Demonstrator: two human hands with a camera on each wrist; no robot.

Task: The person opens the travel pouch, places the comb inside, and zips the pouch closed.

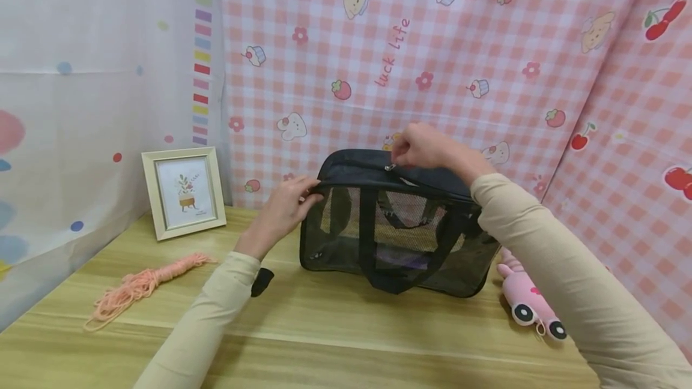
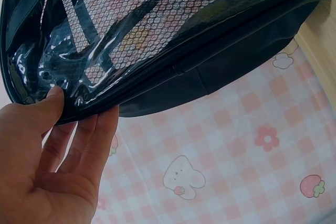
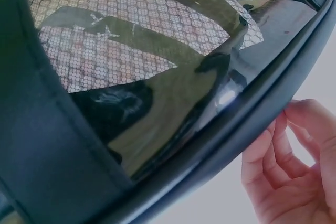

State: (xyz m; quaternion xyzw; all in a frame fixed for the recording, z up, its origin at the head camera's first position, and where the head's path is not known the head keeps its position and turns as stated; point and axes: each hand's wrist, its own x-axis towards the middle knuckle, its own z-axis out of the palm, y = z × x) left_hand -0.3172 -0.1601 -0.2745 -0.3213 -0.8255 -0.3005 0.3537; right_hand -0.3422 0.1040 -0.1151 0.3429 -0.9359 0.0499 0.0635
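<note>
A black bag (image 1: pixel 338 168) with clear, mesh-backed sides stands upright on the table, its dark straps hanging down the front. My left hand (image 1: pixel 282 209) pinches its upper left corner; in the left wrist view the thumb (image 2: pixel 51 100) lies on the clear panel and the fingers sit behind the black edge. Above the top, my right hand (image 1: pixel 424 146) pinches the pull of a metal zipper slider (image 1: pixel 390 167). A narrow gap shows in the top, right of the slider. In the right wrist view, the bag's edge hides the right fingertips.
A framed picture (image 1: pixel 184 194) stands at the back left of the wooden table (image 1: pixel 324 341). Before it lies a bundle of peach cord (image 1: pixel 146 284). A small black object (image 1: pixel 262 282) is beside my left wrist. A pink wheeled toy (image 1: pixel 527 296) sits right of the bag, partly behind my sleeve.
</note>
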